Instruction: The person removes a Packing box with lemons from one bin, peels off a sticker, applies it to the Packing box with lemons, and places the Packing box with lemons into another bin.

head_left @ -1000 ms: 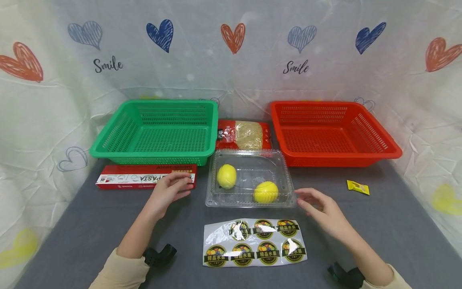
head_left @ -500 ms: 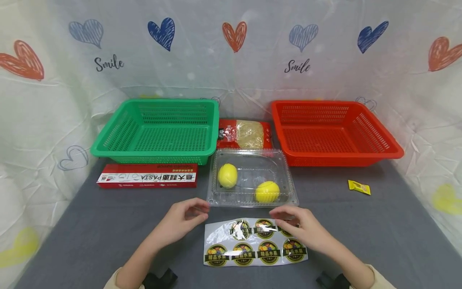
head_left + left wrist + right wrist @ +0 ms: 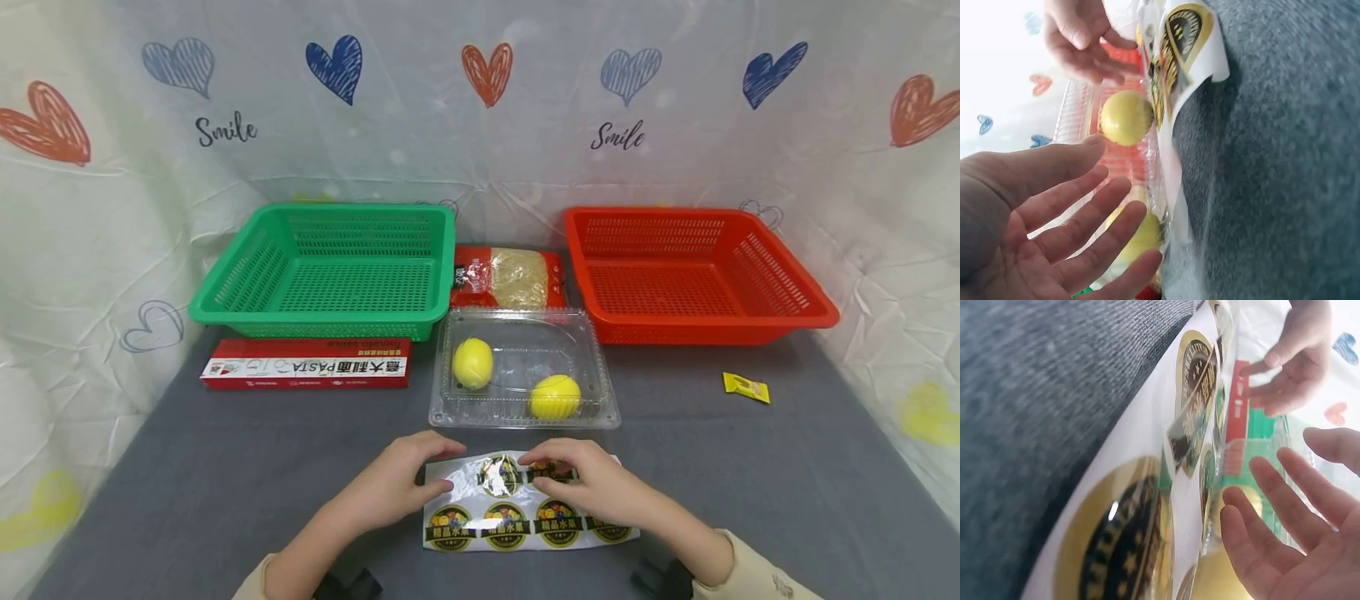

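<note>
A white sheet of round black-and-gold stickers (image 3: pixel 504 527) lies flat at the front middle of the table. Over its left edge hovers my left hand (image 3: pixel 396 483), fingers spread and holding nothing. My right hand (image 3: pixel 592 482) is above the sheet's upper right part, its loosely bent fingers hiding some stickers. In both wrist views the fingers of the left hand (image 3: pixel 1066 219) and right hand (image 3: pixel 1310 531) appear spread, with nothing between them. Just beyond the sheet sits a clear plastic clamshell box (image 3: pixel 525 333), lid down, with two yellow lemons inside, one lemon (image 3: pixel 473 363) left and another lemon (image 3: pixel 555 397) right.
A green basket (image 3: pixel 330 321) stands back left, a red basket (image 3: pixel 705 325) back right. Between them lies a red bag of noodles (image 3: pixel 517 279), behind the clamshell. A red pasta box (image 3: pixel 306 367) lies before the green basket. At right is a small yellow packet (image 3: pixel 746 388).
Both hands have come away from the sides of the clamshell, moving toward me and inward over the sticker sheet. The clamshell, lemons and sheet stay in place.
</note>
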The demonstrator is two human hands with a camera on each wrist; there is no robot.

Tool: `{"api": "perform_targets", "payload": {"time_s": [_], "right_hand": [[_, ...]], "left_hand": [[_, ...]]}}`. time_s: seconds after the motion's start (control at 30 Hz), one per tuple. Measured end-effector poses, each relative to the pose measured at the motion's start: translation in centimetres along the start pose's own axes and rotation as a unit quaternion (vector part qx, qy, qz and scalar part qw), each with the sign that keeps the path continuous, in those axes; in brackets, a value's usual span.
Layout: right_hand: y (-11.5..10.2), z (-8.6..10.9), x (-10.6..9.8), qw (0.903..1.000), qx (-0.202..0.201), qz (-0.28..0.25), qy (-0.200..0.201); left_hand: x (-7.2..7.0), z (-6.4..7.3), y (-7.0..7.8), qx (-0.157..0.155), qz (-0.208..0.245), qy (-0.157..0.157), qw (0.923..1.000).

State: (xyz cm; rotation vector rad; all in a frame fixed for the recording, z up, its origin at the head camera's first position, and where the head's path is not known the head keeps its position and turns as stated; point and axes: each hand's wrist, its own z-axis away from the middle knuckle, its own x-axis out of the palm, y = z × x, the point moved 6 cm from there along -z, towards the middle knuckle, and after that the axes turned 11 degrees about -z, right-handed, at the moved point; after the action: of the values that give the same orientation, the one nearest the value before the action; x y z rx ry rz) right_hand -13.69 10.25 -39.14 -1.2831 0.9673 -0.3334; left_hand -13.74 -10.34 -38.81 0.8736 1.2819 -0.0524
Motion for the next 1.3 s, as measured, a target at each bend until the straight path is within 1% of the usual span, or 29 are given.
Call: {"api": "perform_targets", "payload": {"time_s": [0.07, 0.13, 0.23, 0.33, 0.43, 0.53, 0.63, 0.73, 1.0, 1.13, 1.3], "right_hand": [[-0.1, -0.3, 0.2, 0.9999, 0.001, 0.016, -0.006], [-0.1, -0.7, 0.4, 0.9995, 0.005, 0.028, -0.011], [0.0, -1.1, 0.6, 0.9987, 0.013, 0.048, -0.013], [0.1, -1.5, 0.9, 0.9978, 0.017, 0.061, -0.018], [0.2, -1.9, 1.2, 0.9963, 0.019, 0.078, -0.028], [0.3, -2.3, 1.6, 0.9947, 0.022, 0.092, -0.041], [0.4, -2.5, 1.8, 0.9923, 0.025, 0.110, -0.050], [0.5, -2.7, 2.0, 0.9905, 0.028, 0.122, -0.057], [0.5, -3.0, 2.3, 0.9879, 0.022, 0.141, -0.061], [0.5, -3.1, 2.3, 0.9890, 0.024, 0.134, -0.057], [0.4, -3.2, 2.2, 0.9923, 0.017, 0.112, -0.049]], "left_hand": [[0.2, -0.3, 0.2, 0.006, -0.032, -0.013, 0.9994], [0.4, -0.6, 0.4, 0.010, -0.070, -0.024, 0.9972], [0.6, -1.1, 0.9, 0.019, -0.123, -0.037, 0.9915], [0.8, -1.5, 1.3, 0.028, -0.165, -0.044, 0.9849], [1.1, -1.9, 1.6, 0.032, -0.205, -0.054, 0.9766], [1.5, -2.3, 1.9, 0.041, -0.253, -0.062, 0.9645], [1.7, -2.5, 2.1, 0.050, -0.288, -0.065, 0.9541], [1.9, -2.7, 2.2, 0.055, -0.302, -0.064, 0.9497], [2.0, -2.7, 2.4, 0.046, -0.323, -0.063, 0.9433], [2.1, -2.6, 2.4, 0.040, -0.329, -0.070, 0.9410], [2.3, -2.6, 2.3, 0.032, -0.328, -0.076, 0.9410]]}}
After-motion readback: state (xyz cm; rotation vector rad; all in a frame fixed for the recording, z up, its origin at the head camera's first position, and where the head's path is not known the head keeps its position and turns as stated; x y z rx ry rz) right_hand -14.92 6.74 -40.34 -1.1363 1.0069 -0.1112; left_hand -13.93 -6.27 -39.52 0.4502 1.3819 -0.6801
